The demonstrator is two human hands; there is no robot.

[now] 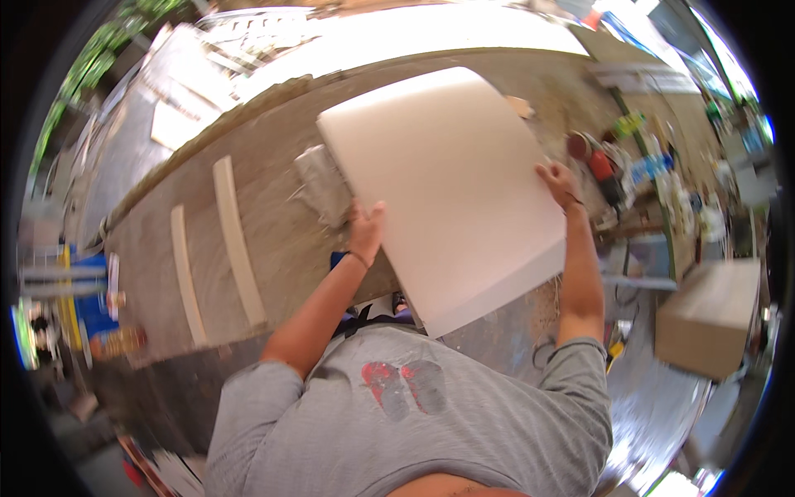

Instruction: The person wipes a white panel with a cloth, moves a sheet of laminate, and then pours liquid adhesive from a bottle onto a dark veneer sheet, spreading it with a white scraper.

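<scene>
A large off-white panel [455, 182] with rounded-looking far corners lies slanted in front of me, its near edge reaching past the bench toward my body. At its left edge, my left hand [364, 232] is closed, thumb on the top face and the other fingers mostly hidden. My right hand [561, 184] grips the opposite edge, its fingers curled at the side. A crumpled grey cloth [323, 184] lies just beyond my left hand. Whether the panel rests on the bench or is lifted slightly, I cannot tell.
Two pale wooden strips [236, 240] lie on the brown workbench [149, 273] at left. A red and black power tool [600, 170] sits on the right, near a plastic bottle [650, 168] and other clutter. A brown box [708, 319] stands at far right.
</scene>
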